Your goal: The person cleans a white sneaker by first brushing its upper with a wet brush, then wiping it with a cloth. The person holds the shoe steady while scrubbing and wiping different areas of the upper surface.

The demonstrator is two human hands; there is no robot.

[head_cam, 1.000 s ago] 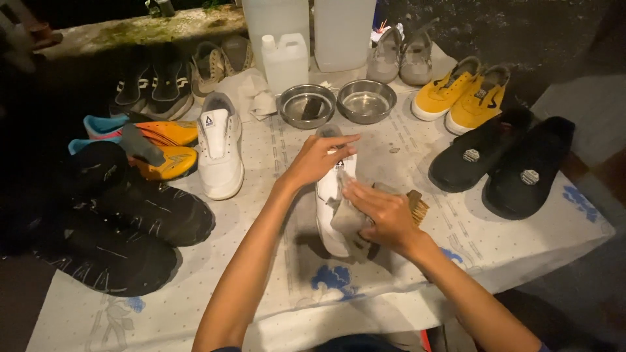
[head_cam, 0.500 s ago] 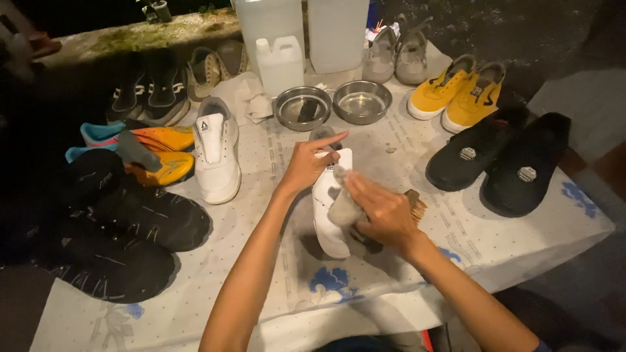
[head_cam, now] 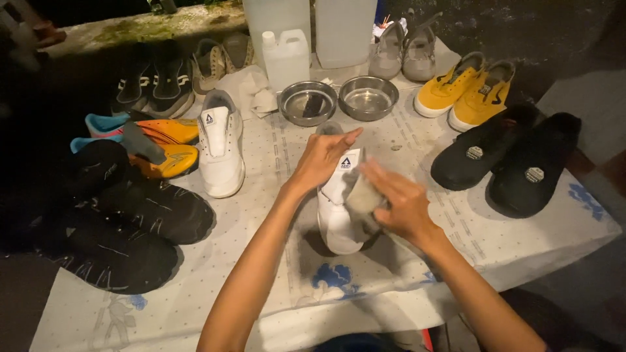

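The left hand (head_cam: 324,158) covers the heel end of the white shoe (head_cam: 337,215), and the right hand (head_cam: 399,199) with its grey cloth (head_cam: 362,197) hides much of that shoe's right side. The two translucent jugs (head_cam: 342,29) are cut off by the top edge. The black shoes (head_cam: 124,225) at left sink into shadow, detail lost.

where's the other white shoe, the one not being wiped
In the head view the other white shoe lies left of centre on the table, between the orange shoes and the left hand.
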